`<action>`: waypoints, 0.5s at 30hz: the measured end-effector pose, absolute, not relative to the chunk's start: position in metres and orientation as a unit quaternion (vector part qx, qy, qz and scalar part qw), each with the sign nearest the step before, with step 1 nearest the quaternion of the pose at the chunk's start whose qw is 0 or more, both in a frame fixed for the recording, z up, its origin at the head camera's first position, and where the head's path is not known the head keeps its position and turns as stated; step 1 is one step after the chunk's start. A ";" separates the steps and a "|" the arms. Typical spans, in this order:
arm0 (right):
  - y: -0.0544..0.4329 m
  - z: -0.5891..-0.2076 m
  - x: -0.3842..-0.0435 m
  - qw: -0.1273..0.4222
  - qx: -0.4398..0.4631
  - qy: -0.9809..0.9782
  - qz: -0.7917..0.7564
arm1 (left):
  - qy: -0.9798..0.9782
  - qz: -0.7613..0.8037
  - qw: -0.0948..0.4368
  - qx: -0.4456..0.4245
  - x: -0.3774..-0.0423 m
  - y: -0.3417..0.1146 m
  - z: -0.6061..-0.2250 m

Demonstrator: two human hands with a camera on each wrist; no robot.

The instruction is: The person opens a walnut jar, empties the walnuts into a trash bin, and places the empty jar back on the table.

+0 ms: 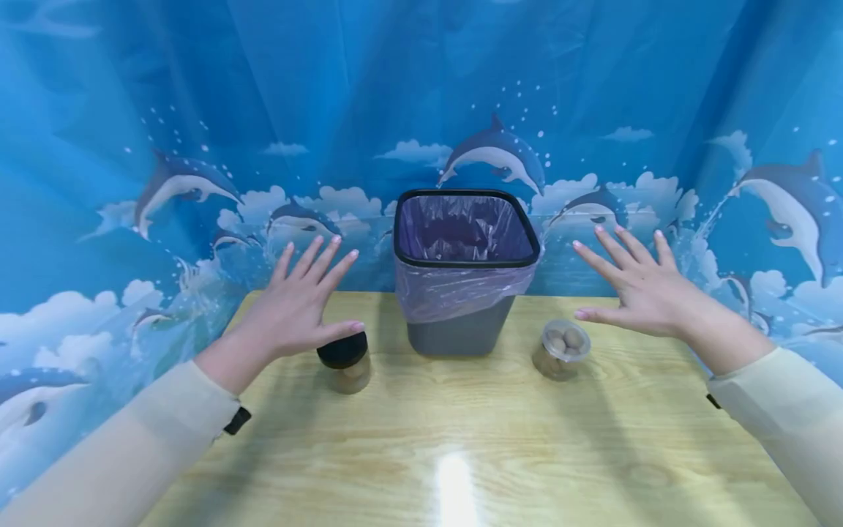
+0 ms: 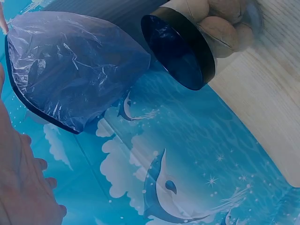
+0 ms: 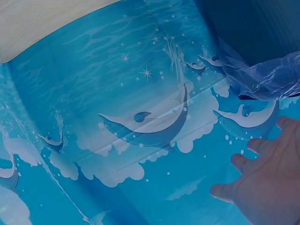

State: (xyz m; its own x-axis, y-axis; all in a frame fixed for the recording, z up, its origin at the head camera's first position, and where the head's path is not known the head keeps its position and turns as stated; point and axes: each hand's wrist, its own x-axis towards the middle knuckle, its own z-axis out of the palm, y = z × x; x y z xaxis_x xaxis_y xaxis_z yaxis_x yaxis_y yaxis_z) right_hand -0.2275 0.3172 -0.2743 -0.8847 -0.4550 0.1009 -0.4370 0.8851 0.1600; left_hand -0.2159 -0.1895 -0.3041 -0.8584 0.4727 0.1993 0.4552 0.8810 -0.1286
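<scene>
My left hand (image 1: 293,311) is held out with fingers spread and straight, holding nothing. Just below its thumb stands a clear jar (image 1: 350,377) with a black lid (image 1: 342,353); the left wrist view shows several brown walnuts (image 2: 219,36) inside it. Fingers likewise spread, my right hand (image 1: 648,293) hovers with nothing in it, up and to the right of a small clear tub (image 1: 556,360). Several round brownish things (image 1: 565,339) show through the top of that tub. Between the hands, a grey trash bin (image 1: 454,337) stands upright, lined with a purple plastic bag (image 1: 461,289).
A light wooden table (image 1: 395,454) carries the bin and both containers. Behind it and along both sides hangs a blue curtain (image 1: 316,88) printed with dolphins and clouds. The bin's black rim (image 1: 470,263) faces up, its opening uncovered.
</scene>
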 end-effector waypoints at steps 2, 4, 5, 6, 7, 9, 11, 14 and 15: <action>0.317 -0.275 -0.228 0.070 0.231 -0.968 -0.065 | -0.963 0.036 0.113 -0.241 -0.215 -0.190 -0.304; 0.317 -0.276 -0.228 0.076 0.233 -0.967 -0.065 | -0.963 0.034 0.115 -0.242 -0.214 -0.191 -0.304; 0.317 -0.276 -0.229 0.077 0.233 -0.967 -0.064 | -0.963 0.034 0.117 -0.242 -0.214 -0.191 -0.305; 0.317 -0.276 -0.229 0.078 0.234 -0.967 -0.064 | -0.962 0.035 0.119 -0.243 -0.213 -0.192 -0.305; 0.317 -0.276 -0.230 0.078 0.235 -0.967 -0.063 | -0.962 0.033 0.121 -0.243 -0.213 -0.192 -0.305; 0.316 -0.275 -0.229 0.075 0.235 -0.967 -0.062 | -0.962 0.033 0.119 -0.243 -0.212 -0.191 -0.306; 0.316 -0.274 -0.229 0.070 0.234 -0.968 -0.062 | -0.962 0.032 0.119 -0.245 -0.211 -0.191 -0.307; 0.315 -0.274 -0.228 0.063 0.233 -0.969 -0.060 | -0.961 0.031 0.117 -0.247 -0.209 -0.190 -0.307; 0.314 -0.274 -0.227 0.063 0.232 -0.969 -0.061 | -0.961 0.032 0.117 -0.247 -0.209 -0.190 -0.308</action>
State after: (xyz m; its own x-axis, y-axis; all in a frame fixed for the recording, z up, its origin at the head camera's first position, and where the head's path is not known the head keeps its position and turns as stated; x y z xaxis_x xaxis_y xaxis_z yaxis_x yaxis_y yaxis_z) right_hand -0.2274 0.3144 -0.2735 -0.8840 -0.4580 0.0939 -0.4427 0.8846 0.1470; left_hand -0.2091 -0.1898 -0.3076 -0.8509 0.4817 0.2097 0.4668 0.8763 -0.1189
